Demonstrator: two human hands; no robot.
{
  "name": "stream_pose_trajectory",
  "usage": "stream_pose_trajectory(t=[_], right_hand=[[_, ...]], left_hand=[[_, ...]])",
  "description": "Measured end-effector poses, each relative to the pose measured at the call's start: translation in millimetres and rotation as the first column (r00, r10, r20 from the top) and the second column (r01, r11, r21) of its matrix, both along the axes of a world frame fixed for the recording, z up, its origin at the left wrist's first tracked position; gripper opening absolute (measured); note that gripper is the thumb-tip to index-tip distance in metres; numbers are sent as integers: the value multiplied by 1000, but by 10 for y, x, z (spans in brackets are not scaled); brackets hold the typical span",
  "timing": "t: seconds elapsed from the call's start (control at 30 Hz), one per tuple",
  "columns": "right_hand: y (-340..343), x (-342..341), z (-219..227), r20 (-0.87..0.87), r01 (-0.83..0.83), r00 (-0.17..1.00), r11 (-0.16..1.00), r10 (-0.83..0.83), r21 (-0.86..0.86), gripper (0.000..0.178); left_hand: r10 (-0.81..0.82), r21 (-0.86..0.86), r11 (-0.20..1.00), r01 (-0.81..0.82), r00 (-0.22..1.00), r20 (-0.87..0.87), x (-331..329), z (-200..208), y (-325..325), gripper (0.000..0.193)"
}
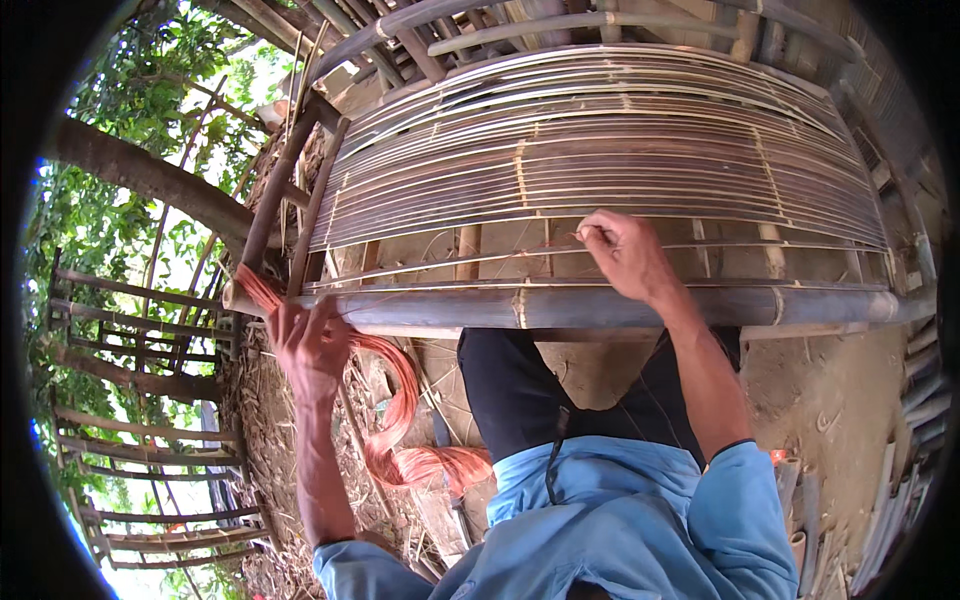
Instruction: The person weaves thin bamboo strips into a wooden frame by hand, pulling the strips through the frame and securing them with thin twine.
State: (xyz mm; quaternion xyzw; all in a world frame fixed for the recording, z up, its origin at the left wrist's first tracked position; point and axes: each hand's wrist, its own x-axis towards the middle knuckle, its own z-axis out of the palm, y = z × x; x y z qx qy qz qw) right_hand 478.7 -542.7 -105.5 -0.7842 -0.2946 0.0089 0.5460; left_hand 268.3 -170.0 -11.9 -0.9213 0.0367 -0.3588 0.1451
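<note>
A bamboo bench or bed frame lies across in front of me, with a thick dark pole [640, 306] along its near edge. Its top is a panel of thin bamboo slats [630, 170]. Just beyond the pole, my right hand [625, 255] is closed in a pinch, with a thin strand at its fingertips. Over the pole's left end, my left hand [308, 342] has its fingers bent around a bundle of orange strands [400, 395]. The bundle hangs from the frame's corner, curving down toward the ground. What lies under the left palm is hidden.
Bare slats [430, 268] with gaps span the frame near me. A brown post [285, 190] rises at the left corner. Bamboo rails [160, 450] stand farther left before greenery. Bamboo poles [600, 20] lie behind the frame, and cut lengths [800, 510] at lower right.
</note>
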Motion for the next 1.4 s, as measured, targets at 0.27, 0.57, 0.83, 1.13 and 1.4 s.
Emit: stream_pose_trajectory(t=[0.27, 0.57, 0.83, 1.13, 1.4], right_hand=[[679, -170, 312, 192, -215, 951, 964, 244, -159, 13], [313, 207, 127, -108, -152, 982, 988, 155, 40, 22], [97, 371, -90, -128, -70, 989, 998, 68, -7, 21], [68, 436, -79, -97, -2, 995, 999, -2, -37, 23], [203, 172, -54, -168, -212, 964, 977, 206, -22, 23]], left_hand=[[152, 36, 983, -180, 909, 388, -1013, 760, 263, 25], [225, -582, 813, -9, 927, 300, -1287, 1132, 377, 27], [664, 338, 578, -743, 669, 335, -2444, 1519, 1388, 26], [984, -45, -171, -984, -168, -58, -4547, 1295, 2553, 60], [572, 163, 560, -812, 237, -785, -3496, 74, 1929, 78]])
